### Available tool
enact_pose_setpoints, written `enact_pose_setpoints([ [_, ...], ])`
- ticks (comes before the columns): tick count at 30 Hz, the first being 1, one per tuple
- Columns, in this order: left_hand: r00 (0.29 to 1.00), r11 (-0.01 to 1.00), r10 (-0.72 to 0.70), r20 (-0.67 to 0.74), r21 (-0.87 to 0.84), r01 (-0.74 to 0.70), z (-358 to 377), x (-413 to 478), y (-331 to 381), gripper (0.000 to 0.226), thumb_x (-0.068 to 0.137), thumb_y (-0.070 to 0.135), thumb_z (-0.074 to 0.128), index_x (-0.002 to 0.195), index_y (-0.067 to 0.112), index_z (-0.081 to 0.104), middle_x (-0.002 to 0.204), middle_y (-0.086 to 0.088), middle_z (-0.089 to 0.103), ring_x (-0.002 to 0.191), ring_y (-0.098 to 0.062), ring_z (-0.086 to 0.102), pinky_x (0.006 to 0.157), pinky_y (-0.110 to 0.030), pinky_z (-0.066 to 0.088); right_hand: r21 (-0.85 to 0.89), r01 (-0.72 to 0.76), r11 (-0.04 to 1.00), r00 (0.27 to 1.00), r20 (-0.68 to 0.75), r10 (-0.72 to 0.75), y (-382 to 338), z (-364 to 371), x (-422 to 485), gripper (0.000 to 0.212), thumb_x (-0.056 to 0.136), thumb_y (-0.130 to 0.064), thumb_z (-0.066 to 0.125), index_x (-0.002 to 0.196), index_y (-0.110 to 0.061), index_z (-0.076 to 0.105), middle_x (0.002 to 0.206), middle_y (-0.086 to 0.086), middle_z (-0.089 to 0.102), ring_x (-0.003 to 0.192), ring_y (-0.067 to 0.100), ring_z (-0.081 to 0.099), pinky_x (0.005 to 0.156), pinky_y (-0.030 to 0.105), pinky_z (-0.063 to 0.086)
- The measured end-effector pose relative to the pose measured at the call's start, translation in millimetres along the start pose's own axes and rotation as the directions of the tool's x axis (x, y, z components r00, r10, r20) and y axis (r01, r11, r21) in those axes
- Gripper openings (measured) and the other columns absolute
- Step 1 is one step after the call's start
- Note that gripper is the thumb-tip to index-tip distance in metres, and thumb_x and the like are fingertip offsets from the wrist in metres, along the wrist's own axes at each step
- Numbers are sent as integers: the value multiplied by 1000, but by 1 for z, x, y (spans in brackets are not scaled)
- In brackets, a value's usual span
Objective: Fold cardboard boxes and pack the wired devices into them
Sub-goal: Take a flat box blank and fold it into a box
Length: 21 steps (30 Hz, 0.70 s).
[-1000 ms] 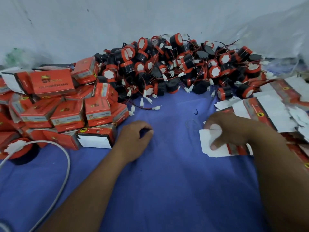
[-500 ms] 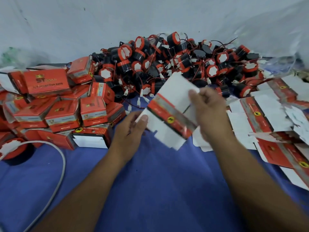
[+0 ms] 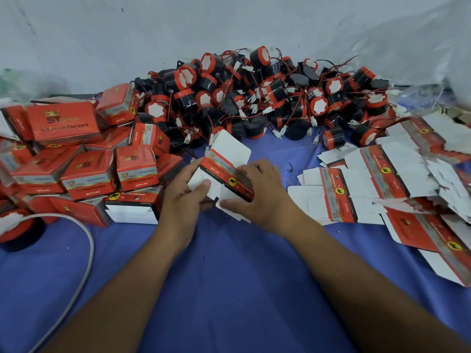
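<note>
Soft, even light, faint shadows, wide-angle bending at edges — right side smeared, centre sharp

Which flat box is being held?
The middle flat box, gripped by left hand and right hand; other flat boxes lie loose at right.

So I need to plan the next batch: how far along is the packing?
Done: many closed boxes stacked at the left. In hand: the left hand and right hand grip one flat box, not yet shaped. To do: a big heap of devices behind and many blanks at the right.
</note>
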State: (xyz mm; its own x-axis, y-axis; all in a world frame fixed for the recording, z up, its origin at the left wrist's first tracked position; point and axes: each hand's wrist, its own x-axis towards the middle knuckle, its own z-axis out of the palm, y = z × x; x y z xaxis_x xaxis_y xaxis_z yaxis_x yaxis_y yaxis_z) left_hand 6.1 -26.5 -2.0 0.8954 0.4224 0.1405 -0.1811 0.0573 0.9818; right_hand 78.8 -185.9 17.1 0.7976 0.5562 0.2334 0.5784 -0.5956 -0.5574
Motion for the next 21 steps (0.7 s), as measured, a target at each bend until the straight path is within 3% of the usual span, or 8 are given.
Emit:
enact_pose_setpoints([
  [3,992,959,-91,82,-262,110,1,-1,5,39,101,6,40,130,20,61,112,-10,73,92,-29,72,69,-37,59,128,-84,988,996,11,84,1,-9,2,72,67,-54,87,120,-22,51,118,-6,37,114,14,37,91,26,38],
  [6,975,918,-115,191,-355,178,-1,-1,6,43,95,9,45,134,19,60,122,-13,69,102,-30,70,76,-40,60,313,-166,935,986,57,156,1,-13,2,57,65,-48,90,93,-21,49,105,-3,49,90,12,53,72,29,52],
  [10,980,915,-123,155,-364,172,2,-1,6,49,83,10,59,131,17,61,121,-12,70,103,-28,70,79,-41,61,495,-225,839,974,152,171,3,-15,0,50,71,-41,86,96,-23,47,77,-14,55,59,-4,53,52,17,45],
  [14,985,909,-101,141,-390,149,5,-3,8,40,87,20,61,126,13,64,116,-10,72,102,-23,70,79,-33,58,717,-238,655,971,195,140,-3,-17,1,43,73,-29,83,95,-21,47,78,-11,69,65,1,68,53,19,51],
  [17,985,940,-50,163,-325,102,6,-6,7,43,93,26,55,136,29,57,131,-1,66,115,-18,64,87,-31,55,834,-299,463,954,254,158,-5,-22,4,49,69,-31,81,103,-11,53,87,3,75,73,18,73,57,30,55],
  [21,987,995,103,124,-15,-102,4,-9,12,64,87,15,51,134,57,47,144,11,54,130,-10,53,97,-34,49,842,-353,408,924,383,8,4,-33,0,40,77,-24,77,113,-11,66,92,4,74,78,19,72,57,29,56],
])
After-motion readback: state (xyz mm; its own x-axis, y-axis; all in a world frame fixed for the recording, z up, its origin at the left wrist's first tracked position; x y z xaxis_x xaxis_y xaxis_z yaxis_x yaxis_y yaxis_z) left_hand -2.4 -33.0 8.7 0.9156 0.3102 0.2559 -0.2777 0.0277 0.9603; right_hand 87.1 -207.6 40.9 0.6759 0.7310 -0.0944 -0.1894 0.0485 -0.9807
